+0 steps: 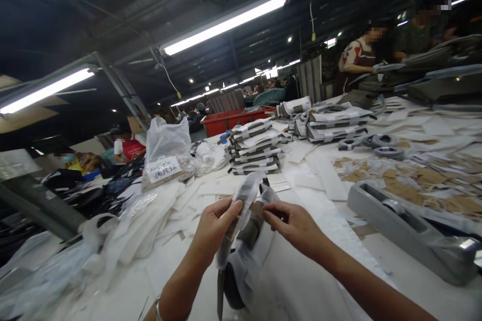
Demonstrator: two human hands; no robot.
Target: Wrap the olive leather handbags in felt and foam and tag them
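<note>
The left hand (218, 218) grasps an olive-green bundle (249, 233) by its pale, see-through wrapping, thumb pressed flat on top, while the right hand (288, 220) has its curled fingertips at a brown strip (257, 207) across the bundle; I cannot tell from here whether they are closed on it. The bundle is tilted between the two hands, over the near middle of the white table (301, 286), its dark lower end toward the worker. A bracelet (158, 308) circles the left wrist. To the right sits a grey tape dispenser (410, 238), with brown paper pieces (433, 175) scattered beyond it. White sheets (150, 215) spread on the left, near a clear plastic bag (168, 135) bearing a handwritten label (163, 169). Farther back I see a stack of similar wrapped bundles (256, 148), and behind it a red bin (235, 120). Far right, a co-worker (357, 57) stands beside dark goods.
</note>
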